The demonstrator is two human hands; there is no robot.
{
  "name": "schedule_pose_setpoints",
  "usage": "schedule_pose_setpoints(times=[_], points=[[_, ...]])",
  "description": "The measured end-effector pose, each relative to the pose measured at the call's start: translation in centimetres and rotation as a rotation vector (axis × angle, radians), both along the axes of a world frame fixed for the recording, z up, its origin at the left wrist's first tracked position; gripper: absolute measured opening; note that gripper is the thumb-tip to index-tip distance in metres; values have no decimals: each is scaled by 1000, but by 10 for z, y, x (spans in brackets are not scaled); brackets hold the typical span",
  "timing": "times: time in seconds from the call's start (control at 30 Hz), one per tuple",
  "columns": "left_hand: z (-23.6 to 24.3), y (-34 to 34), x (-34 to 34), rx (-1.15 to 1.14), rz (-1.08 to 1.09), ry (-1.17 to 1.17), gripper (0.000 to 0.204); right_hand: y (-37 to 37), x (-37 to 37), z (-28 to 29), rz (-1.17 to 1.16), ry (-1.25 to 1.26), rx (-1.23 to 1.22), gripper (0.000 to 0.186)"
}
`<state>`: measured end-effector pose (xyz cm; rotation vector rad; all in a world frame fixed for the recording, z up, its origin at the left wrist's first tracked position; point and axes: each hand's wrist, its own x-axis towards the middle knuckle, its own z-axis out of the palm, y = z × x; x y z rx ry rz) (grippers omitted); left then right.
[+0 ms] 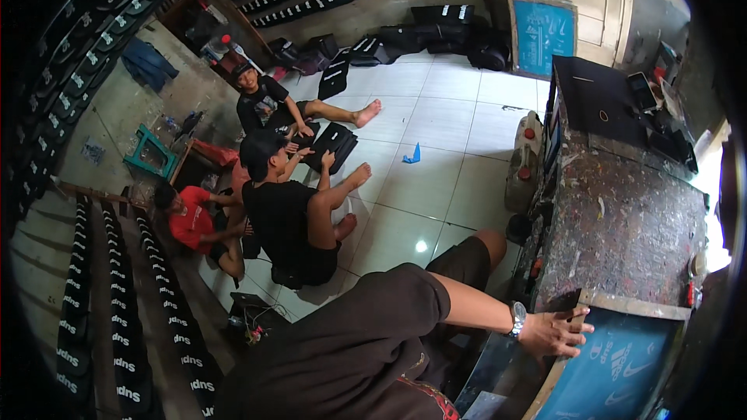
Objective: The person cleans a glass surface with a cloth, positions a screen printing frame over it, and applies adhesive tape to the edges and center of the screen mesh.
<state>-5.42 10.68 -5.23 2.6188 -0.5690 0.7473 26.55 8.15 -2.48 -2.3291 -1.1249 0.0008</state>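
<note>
My left hand (pixel 554 333), with a silver watch at its wrist, lies on the wooden rim of a screen-printing frame (pixel 622 369) at the lower right. Its fingers are stretched out and apart over the corner of the rim. Blue mesh with pale printed designs fills this frame, which lies against the near end of a paint-stained worktable (pixel 630 225). A dark brown sleeve covers my upper arm. My right hand is out of the picture.
Three people sit on the white tiled floor (pixel 436 124) at left, near stacked black pieces (pixel 333 146). Printed black pieces (pixel 124 342) hang in rows. A jerrycan (pixel 524 159) stands beside the table. A laptop (pixel 599 101) lies on its far end. Another blue screen (pixel 542 35) leans behind.
</note>
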Motion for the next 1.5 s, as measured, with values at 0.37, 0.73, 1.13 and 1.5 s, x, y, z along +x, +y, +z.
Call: schedule_pose_setpoints(times=[0.37,0.73,1.13,1.5], points=[[2,-2,-4,-52,-51,25,60,15,11,-13,-32,4,-38,25],[14,7,-4,-143,-69,101,49,38,27,-27,-52,-10,-27,24],[-5,-7,-14,-55,-30,74,88,0,38,-22,-102,-19,30,23],[33,12,10,126,39,-81,88,-373,-164,82,-478,-424,385,23]])
